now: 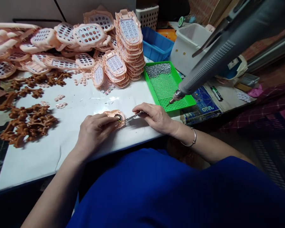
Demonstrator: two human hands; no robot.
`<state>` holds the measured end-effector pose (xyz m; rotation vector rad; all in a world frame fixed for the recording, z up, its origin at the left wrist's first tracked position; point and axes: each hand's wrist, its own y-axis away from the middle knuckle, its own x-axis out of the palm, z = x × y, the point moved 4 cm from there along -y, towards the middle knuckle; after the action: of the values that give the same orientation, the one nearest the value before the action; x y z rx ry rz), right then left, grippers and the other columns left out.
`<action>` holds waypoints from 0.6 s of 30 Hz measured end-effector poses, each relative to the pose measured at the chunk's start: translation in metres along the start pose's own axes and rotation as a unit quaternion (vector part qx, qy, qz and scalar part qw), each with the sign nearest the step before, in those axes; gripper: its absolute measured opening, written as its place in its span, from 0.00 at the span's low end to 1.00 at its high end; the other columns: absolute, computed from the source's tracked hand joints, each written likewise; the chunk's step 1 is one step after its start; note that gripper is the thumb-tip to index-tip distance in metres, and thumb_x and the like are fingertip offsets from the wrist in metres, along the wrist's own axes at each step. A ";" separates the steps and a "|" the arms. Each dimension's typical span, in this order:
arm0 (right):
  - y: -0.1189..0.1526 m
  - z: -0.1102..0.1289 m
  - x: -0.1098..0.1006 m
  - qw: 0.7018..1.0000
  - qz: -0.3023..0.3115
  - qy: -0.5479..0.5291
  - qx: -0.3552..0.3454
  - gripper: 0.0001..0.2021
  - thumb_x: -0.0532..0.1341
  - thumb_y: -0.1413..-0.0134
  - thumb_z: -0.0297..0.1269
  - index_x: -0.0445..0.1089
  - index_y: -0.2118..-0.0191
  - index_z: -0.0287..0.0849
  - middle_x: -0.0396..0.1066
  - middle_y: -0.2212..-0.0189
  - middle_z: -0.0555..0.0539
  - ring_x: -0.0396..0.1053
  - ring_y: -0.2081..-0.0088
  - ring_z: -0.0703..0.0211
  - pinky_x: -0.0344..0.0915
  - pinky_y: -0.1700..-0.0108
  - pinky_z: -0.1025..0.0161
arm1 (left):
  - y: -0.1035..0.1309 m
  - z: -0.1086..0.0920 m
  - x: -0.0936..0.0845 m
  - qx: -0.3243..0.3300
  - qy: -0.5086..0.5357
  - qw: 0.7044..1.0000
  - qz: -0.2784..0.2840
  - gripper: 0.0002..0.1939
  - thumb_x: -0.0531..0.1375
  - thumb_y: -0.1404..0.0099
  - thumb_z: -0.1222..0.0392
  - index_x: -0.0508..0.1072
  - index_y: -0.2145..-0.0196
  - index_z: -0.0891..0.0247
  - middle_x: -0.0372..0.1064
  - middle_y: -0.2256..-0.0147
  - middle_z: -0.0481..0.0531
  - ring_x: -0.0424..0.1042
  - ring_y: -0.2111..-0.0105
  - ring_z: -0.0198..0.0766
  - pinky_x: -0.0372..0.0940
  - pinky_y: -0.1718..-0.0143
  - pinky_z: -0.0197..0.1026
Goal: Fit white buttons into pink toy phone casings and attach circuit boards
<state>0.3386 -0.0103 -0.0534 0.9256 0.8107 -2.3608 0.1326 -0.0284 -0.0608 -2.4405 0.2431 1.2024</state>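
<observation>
Near the front edge of the white table, my left hand is closed on a peach plastic shell, its fingers covering part of it. A small round dark part with a metallic rim sits in the shell, with a thin yellowish wire beside it. My right hand pinches a pair of metal tweezers, whose tips reach the shell beside the round part. Whether the tips grip anything is too small to tell.
Peach shells stand stacked behind my hands, with a loose heap further left. Brown plastic parts lie at left. A green tray holds small metal pieces. Above it hangs an electric screwdriver. Blue and white bins stand behind.
</observation>
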 end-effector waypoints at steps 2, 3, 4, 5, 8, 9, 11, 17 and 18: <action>0.000 0.000 0.001 1.000 0.008 0.021 -0.008 0.16 0.49 0.45 0.21 0.65 0.54 0.39 0.71 0.60 0.46 0.68 0.58 0.65 0.66 0.55 0.65 | 0.001 0.000 -0.001 0.020 -0.009 1.000 0.015 0.12 0.57 0.36 0.54 0.79 0.64 0.59 0.78 0.67 0.53 0.75 0.69 0.42 0.64 0.69 0.42; 0.000 0.001 0.002 0.999 0.009 0.029 -0.011 0.16 0.49 0.46 0.21 0.65 0.54 0.39 0.71 0.61 0.46 0.68 0.58 0.64 0.66 0.55 0.65 | 0.002 0.000 -0.002 0.024 -0.009 0.999 0.021 0.13 0.56 0.36 0.54 0.79 0.63 0.60 0.78 0.66 0.53 0.75 0.69 0.42 0.64 0.69 0.42; -0.001 0.001 0.002 0.999 0.007 0.036 -0.014 0.16 0.49 0.46 0.21 0.64 0.53 0.39 0.71 0.61 0.46 0.69 0.58 0.64 0.66 0.55 0.65 | 0.002 0.000 -0.002 0.025 -0.006 0.999 0.027 0.13 0.56 0.35 0.55 0.79 0.61 0.60 0.78 0.65 0.54 0.75 0.68 0.42 0.64 0.68 0.42; -0.001 0.002 0.002 0.999 0.006 0.041 -0.017 0.16 0.49 0.45 0.21 0.64 0.53 0.39 0.71 0.61 0.46 0.69 0.58 0.64 0.66 0.55 0.65 | 0.002 0.000 -0.002 0.027 -0.002 0.999 0.032 0.14 0.55 0.35 0.56 0.78 0.59 0.61 0.78 0.64 0.55 0.75 0.68 0.42 0.64 0.67 0.42; -0.003 0.003 0.001 0.999 -0.002 0.036 -0.021 0.16 0.49 0.45 0.21 0.65 0.53 0.38 0.71 0.61 0.46 0.69 0.59 0.64 0.66 0.55 0.65 | 0.002 0.000 -0.002 0.029 0.005 0.999 0.035 0.14 0.55 0.35 0.55 0.78 0.57 0.59 0.78 0.64 0.54 0.75 0.68 0.41 0.64 0.68 0.41; -0.003 0.004 0.000 0.999 -0.005 0.029 -0.019 0.16 0.49 0.45 0.22 0.65 0.53 0.38 0.71 0.61 0.46 0.69 0.59 0.64 0.66 0.55 0.65 | 0.002 0.000 -0.001 0.029 0.007 0.999 0.034 0.14 0.56 0.35 0.55 0.78 0.58 0.58 0.78 0.65 0.54 0.75 0.68 0.41 0.64 0.69 0.41; -0.004 0.003 -0.001 1.000 -0.013 0.009 0.002 0.16 0.49 0.46 0.23 0.64 0.52 0.38 0.71 0.61 0.46 0.69 0.61 0.65 0.66 0.55 0.65 | 0.002 0.001 -0.001 0.020 0.013 0.999 0.029 0.13 0.56 0.36 0.54 0.79 0.61 0.58 0.77 0.66 0.53 0.74 0.68 0.41 0.64 0.69 0.41; -0.006 -0.005 -0.003 0.990 -0.058 -0.037 0.120 0.16 0.54 0.47 0.26 0.63 0.51 0.37 0.69 0.68 0.51 0.67 0.69 0.67 0.65 0.60 0.66 | -0.001 -0.003 -0.001 -0.076 0.051 0.996 0.023 0.11 0.57 0.38 0.53 0.78 0.67 0.57 0.78 0.65 0.50 0.74 0.67 0.40 0.63 0.67 0.40; -0.007 -0.005 -0.003 0.991 -0.058 -0.032 0.118 0.15 0.54 0.47 0.26 0.63 0.52 0.38 0.69 0.68 0.51 0.66 0.69 0.67 0.65 0.60 0.66 | -0.002 -0.004 -0.001 -0.100 0.044 0.994 0.030 0.11 0.58 0.39 0.52 0.78 0.68 0.57 0.78 0.65 0.50 0.74 0.68 0.40 0.63 0.67 0.40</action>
<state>0.3382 -0.0015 -0.0521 0.9103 0.5830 -2.6149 0.1356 -0.0280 -0.0571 -2.6806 0.2336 1.1957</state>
